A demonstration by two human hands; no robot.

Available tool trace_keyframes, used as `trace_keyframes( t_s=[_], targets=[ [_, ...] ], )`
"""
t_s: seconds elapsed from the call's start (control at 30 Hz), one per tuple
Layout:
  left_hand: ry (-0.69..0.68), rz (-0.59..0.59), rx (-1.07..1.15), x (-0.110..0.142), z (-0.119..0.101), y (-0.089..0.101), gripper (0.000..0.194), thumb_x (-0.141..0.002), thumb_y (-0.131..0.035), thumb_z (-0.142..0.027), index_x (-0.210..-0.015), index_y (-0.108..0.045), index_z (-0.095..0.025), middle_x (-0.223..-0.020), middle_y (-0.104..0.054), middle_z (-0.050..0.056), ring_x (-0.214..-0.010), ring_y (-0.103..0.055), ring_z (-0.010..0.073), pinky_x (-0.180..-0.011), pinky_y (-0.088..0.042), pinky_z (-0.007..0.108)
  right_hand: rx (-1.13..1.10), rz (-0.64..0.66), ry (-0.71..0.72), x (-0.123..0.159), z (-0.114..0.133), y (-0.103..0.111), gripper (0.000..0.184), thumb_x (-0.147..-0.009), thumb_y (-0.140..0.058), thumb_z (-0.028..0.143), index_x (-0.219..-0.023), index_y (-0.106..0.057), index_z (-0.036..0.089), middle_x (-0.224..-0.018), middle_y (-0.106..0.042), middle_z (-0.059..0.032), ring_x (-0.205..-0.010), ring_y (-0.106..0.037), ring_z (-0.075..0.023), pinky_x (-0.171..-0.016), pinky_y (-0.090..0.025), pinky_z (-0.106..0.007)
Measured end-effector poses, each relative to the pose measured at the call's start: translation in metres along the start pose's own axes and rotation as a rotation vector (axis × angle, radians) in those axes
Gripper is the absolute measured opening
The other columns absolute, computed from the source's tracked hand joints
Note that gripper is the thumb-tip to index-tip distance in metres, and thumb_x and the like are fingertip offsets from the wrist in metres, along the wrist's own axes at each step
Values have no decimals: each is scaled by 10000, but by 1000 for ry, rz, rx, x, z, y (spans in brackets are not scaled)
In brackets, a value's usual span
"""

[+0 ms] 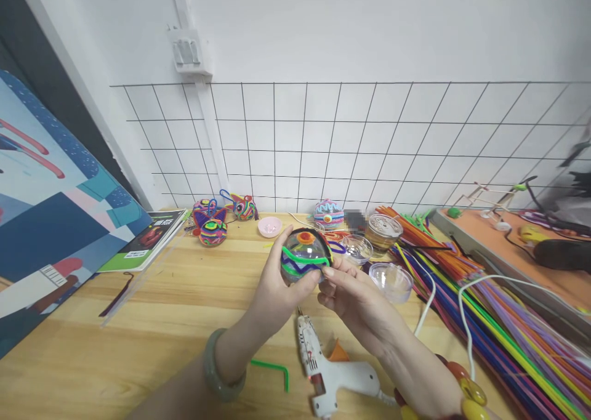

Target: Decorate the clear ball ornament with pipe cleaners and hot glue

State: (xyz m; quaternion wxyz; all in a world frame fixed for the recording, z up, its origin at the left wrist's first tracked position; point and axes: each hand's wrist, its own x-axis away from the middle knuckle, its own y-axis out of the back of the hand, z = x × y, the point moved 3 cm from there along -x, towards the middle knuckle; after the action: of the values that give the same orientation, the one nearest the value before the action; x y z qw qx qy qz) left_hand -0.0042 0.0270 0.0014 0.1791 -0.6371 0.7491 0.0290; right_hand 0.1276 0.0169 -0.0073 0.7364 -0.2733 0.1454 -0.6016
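Observation:
A clear plastic ball (302,252) is held up over the middle of the table, decorated with an orange coil, a green strip and a dark blue zigzag of pipe cleaner. My left hand (281,281) wraps round its left side, thumb along the lower front. The fingertips of my right hand (353,287) pinch at its lower right edge, by the end of the green strip. Below both hands a white hot glue gun (318,361) lies on the table, nozzle pointing away from me. A bent green pipe cleaner (272,366) rests left of it.
Clear half-shells (391,282) and a jar (384,232) stand right of my hands. Bundled pipe cleaners (466,297) and white cables (466,321) spread along the right. Finished colourful balls (212,230) and a pink dish (269,226) stand behind. Booklets (143,241) lie left.

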Motion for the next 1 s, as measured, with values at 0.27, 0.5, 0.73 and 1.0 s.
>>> trace_keyframes(
  t_s=[0.27, 0.5, 0.73, 1.0],
  targets=[
    [-27, -54, -124, 0, -3, 0, 722, -732, -695, -211, -1375, -367, -195, -1332, -533, 123, -1263, -490, 270, -1045, -421, 377, -1, -16, -31, 2, -2, 0, 259, -644, -858, 286, -723, -635, 180, -585, -533, 54, -539, -424, -65, -569, -376, -204],
    [-11, -68, -105, -2, -4, -1, 677, -719, -697, -212, -1327, -401, -206, -1263, -579, 114, -1221, -529, 275, -1011, -449, 385, 21, -15, -30, 1, -5, 2, 275, -638, -860, 323, -703, -637, 177, -544, -520, 56, -517, -410, -65, -551, -354, -200],
    [4, -86, -59, -2, -3, -2, 725, -682, -731, -218, -1337, -418, -204, -1257, -584, 121, -1228, -517, 298, -1034, -419, 413, 36, -43, -13, -1, -5, 2, 298, -609, -872, 347, -714, -644, 187, -541, -526, 60, -501, -399, -65, -542, -340, -210],
    [14, -59, -66, 1, -1, 0, 909, -732, -710, -236, -1479, -193, -218, -1346, -528, 128, -1239, -518, 271, -1035, -426, 381, 53, -58, 20, -1, -6, 1, 311, -614, -863, 367, -719, -634, 186, -537, -503, 59, -504, -379, -71, -518, -318, -208]
  ],
)
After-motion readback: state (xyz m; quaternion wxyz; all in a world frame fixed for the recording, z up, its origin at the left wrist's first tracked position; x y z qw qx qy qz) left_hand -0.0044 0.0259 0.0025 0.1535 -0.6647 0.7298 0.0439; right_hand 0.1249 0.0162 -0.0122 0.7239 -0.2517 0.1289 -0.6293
